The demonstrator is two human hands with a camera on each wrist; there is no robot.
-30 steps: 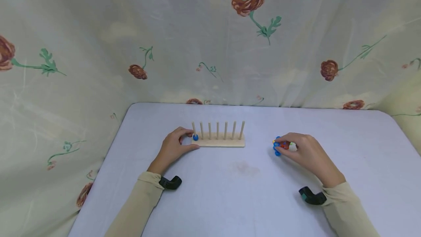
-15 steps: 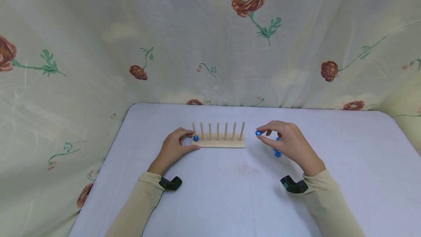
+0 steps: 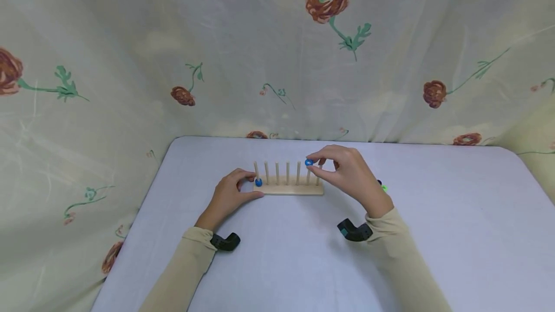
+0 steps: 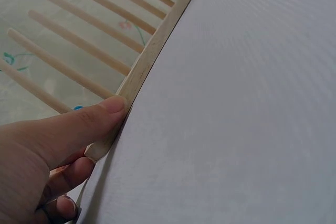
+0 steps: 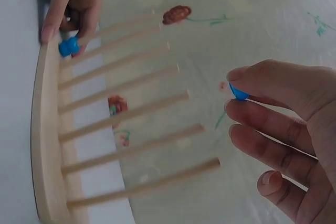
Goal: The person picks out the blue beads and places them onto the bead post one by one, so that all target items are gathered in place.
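Note:
A wooden peg rack [image 3: 288, 189] with several upright pegs stands on the table. My left hand [image 3: 231, 188] grips its left end, the thumb along the front edge of the base in the left wrist view. Low on the leftmost peg sits blue beads [image 5: 68, 47], seen beside the left hand in the right wrist view. Between thumb and index finger my right hand [image 3: 344, 170] pinches a small blue bead [image 3: 309, 162]. That bead is up at the height of the peg tops, over the right part of the rack, and the fingers partly cover it.
Behind the right wrist a few small pieces, one of them bright green [image 3: 384, 188], show on the white tabletop [image 3: 277, 254]; the forearm hides others. A flowered curtain [image 3: 243, 61] hangs behind the table's far edge.
My right hand has picked a blue bead from the small pile at the right and carried it left to the rack. The left hand has stayed on the rack's end.

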